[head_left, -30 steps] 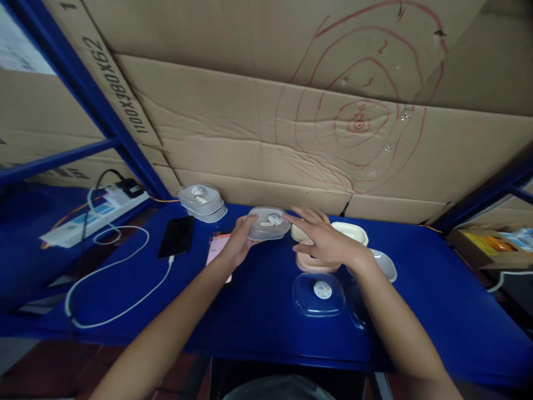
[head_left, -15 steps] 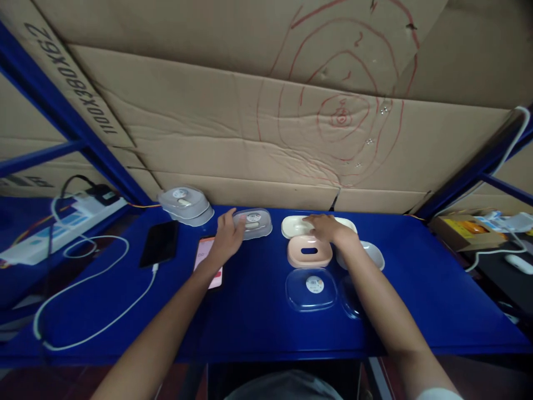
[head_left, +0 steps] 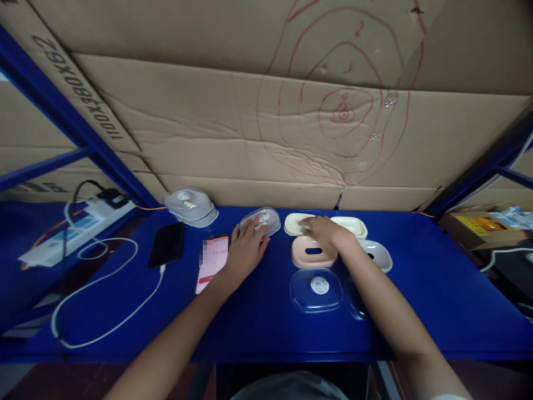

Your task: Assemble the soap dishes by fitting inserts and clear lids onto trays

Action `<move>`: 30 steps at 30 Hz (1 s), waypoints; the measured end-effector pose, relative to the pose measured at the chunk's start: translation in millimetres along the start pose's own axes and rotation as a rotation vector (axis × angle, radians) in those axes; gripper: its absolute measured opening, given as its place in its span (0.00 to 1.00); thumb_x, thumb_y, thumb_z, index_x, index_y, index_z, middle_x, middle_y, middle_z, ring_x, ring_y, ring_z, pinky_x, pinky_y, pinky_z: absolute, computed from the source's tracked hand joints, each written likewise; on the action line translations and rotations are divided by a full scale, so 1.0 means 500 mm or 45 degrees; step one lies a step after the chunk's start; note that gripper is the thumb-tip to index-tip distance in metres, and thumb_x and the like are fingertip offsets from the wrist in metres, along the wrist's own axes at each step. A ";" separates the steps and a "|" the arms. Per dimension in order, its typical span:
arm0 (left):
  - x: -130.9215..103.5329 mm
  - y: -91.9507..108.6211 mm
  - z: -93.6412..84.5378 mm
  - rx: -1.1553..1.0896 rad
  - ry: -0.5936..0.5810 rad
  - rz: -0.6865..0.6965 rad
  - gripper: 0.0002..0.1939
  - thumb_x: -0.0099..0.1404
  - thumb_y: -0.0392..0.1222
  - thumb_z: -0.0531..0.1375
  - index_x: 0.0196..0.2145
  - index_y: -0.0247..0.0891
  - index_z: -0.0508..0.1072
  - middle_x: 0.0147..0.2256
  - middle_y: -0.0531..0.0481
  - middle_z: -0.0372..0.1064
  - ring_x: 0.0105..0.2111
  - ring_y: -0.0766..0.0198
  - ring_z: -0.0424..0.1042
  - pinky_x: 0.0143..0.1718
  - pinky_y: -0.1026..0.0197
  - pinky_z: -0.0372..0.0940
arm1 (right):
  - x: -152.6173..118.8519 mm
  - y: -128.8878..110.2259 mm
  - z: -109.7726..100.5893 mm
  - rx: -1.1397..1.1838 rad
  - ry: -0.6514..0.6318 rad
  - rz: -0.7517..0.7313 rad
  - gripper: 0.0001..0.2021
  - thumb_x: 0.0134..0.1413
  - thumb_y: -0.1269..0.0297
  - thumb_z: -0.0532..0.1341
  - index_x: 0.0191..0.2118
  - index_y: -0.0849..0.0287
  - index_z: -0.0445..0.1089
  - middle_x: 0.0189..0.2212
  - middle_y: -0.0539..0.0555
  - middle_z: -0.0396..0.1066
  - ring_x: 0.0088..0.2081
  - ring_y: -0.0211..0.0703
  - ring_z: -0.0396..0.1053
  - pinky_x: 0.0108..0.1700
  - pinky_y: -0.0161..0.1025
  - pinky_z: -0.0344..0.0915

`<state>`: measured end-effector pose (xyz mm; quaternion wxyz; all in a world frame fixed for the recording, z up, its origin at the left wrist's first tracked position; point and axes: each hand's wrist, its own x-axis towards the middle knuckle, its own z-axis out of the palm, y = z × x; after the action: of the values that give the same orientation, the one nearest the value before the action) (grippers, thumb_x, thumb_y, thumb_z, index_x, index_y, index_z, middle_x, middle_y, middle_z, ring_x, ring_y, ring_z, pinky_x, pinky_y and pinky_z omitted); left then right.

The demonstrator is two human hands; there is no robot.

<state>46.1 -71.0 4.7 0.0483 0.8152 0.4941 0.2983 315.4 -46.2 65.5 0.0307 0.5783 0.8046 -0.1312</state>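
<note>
With left hand [head_left: 245, 250] flat on the clear box [head_left: 260, 221] and right hand [head_left: 322, 230] loosely open over the cream tray [head_left: 296, 223], a push could slide either off the bench [head_left: 258, 311].

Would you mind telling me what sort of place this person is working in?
Probably a storeroom or small packing station: the work surface is a blue metal shelf backed with flattened cardboard boxes, a power strip lies to one side, and the left hand and right hand rest among plastic soap dishes.
</note>
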 end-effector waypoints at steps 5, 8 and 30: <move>0.010 -0.034 -0.023 0.035 0.026 -0.047 0.13 0.67 0.31 0.56 0.44 0.43 0.77 0.63 0.36 0.72 0.66 0.35 0.65 0.70 0.22 0.42 | -0.016 0.015 -0.006 0.030 -0.041 -0.032 0.19 0.64 0.70 0.63 0.58 0.51 0.78 0.59 0.57 0.78 0.59 0.55 0.77 0.60 0.43 0.68; 0.009 -0.028 -0.016 0.004 0.048 -0.046 0.11 0.66 0.31 0.58 0.42 0.42 0.77 0.66 0.36 0.67 0.70 0.35 0.60 0.71 0.24 0.40 | -0.013 0.007 -0.005 0.031 -0.083 -0.054 0.17 0.60 0.74 0.64 0.52 0.54 0.81 0.51 0.56 0.83 0.50 0.52 0.81 0.49 0.38 0.71; -0.022 0.033 0.002 -0.405 -0.287 0.334 0.18 0.74 0.45 0.62 0.59 0.47 0.77 0.70 0.40 0.63 0.69 0.40 0.65 0.69 0.37 0.59 | 0.036 0.034 0.027 0.094 0.184 -0.036 0.36 0.73 0.47 0.56 0.77 0.56 0.51 0.77 0.66 0.50 0.78 0.62 0.45 0.75 0.64 0.42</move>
<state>56.0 -88.5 5.2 0.1917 0.8827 0.3224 0.2832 324.1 -27.8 46.1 -0.0507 0.5756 0.8075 -0.1189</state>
